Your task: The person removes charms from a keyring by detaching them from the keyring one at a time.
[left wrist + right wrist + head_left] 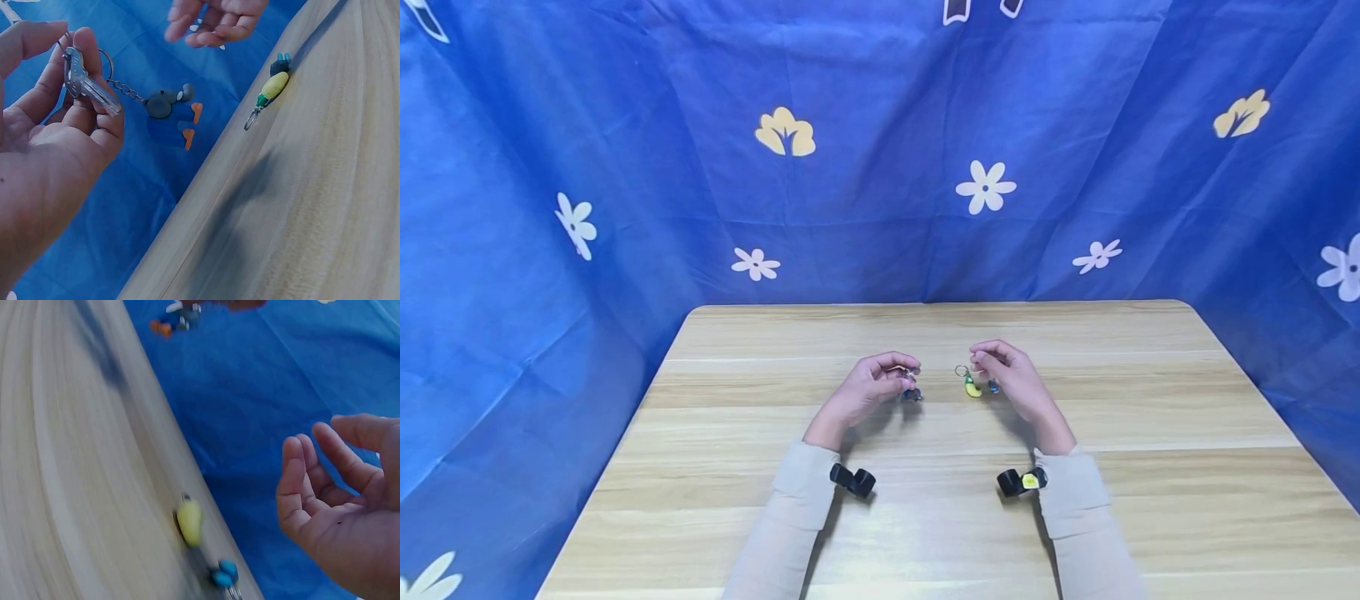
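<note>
At the picture's middle our left hand (pixel 56 125) pinches a key (pixel 87 84) so its charm (pixel 169 106) hangs free, while our right hand (pixel 350 512) hovers loosely curled and empty above the yellow keychain (pixel 189 522) on the table (pixel 925 517)

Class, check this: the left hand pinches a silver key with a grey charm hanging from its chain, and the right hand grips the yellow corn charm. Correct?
Not quite. The right hand holds nothing; the right wrist view shows its fingers loosely curled, apart from the yellow corn charm on the table. The left hand does pinch the silver key.
</note>
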`<control>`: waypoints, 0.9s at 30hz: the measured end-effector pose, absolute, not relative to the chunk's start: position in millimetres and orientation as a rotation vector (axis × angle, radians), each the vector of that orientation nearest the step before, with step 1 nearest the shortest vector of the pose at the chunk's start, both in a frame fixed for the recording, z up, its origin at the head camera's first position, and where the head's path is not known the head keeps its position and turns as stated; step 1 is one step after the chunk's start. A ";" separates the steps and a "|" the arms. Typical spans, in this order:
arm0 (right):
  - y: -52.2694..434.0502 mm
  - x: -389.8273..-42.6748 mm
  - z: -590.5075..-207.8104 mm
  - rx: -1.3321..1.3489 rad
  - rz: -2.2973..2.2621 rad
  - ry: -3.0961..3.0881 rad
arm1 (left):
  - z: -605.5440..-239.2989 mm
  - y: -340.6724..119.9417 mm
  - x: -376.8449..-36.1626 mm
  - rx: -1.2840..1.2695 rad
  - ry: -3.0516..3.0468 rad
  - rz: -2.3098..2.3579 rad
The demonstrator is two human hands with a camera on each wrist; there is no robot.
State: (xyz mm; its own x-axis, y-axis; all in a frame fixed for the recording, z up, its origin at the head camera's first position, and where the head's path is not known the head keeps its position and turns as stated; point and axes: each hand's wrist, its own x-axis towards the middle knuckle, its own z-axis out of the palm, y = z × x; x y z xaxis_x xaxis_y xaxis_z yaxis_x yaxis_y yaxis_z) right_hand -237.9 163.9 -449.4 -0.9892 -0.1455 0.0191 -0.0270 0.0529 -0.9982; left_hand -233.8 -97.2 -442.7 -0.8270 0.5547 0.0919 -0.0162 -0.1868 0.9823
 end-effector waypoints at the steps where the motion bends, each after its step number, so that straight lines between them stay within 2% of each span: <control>1: 160.4 -236.8 -448.6 -0.206 -2.105 2.179 | -442.6 -97.2 -233.8 0.625 1.703 2.066; 12: 130.3 -231.2 -457.0 -0.444 -1.952 2.068 | -439.9 -96.2 -231.4 0.626 1.650 2.064; 27: 121.8 -228.1 -467.8 -0.490 -1.910 1.979 | -439.6 -95.4 -230.9 0.665 1.650 2.063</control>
State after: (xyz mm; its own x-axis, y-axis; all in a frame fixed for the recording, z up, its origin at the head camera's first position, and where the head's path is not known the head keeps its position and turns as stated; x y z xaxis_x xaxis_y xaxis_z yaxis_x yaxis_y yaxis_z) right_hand -228.1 121.8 -467.8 -0.8803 -0.4744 -0.0091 -0.0079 0.0337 -0.9994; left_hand -230.9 -95.4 -439.6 -0.8001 0.5901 0.1083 -0.0240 -0.2119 0.9770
